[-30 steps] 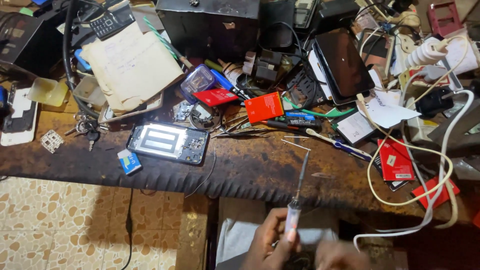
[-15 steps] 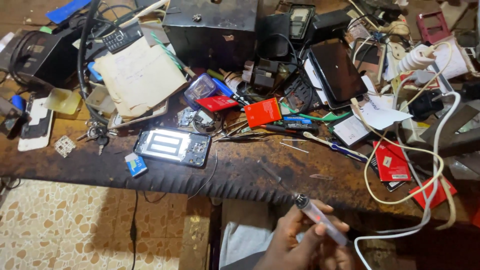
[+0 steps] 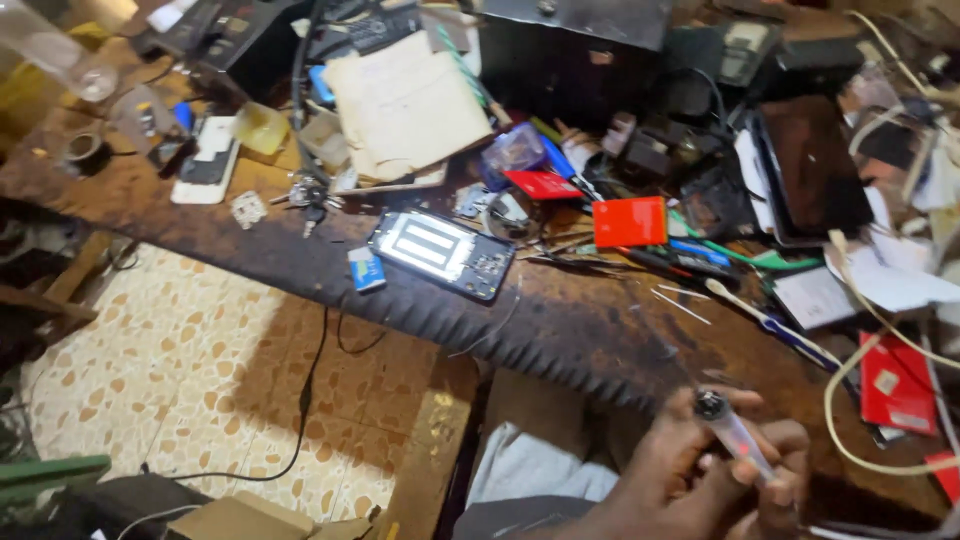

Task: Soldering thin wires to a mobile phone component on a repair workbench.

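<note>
My hands sit low at the near right edge of the bench [image 3: 560, 330]; my left hand [image 3: 670, 470] is curled round the pen-like tool [image 3: 735, 445], and my right hand [image 3: 785, 490] pinches its lower end, fingers closed. The tip looks blurred, so I cannot tell where it points; a slip could jab my fingers. The white cable [image 3: 850, 400] loops just beside; a snag could drag clutter off. The phone [image 3: 442, 254] lies well apart, far left.
</note>
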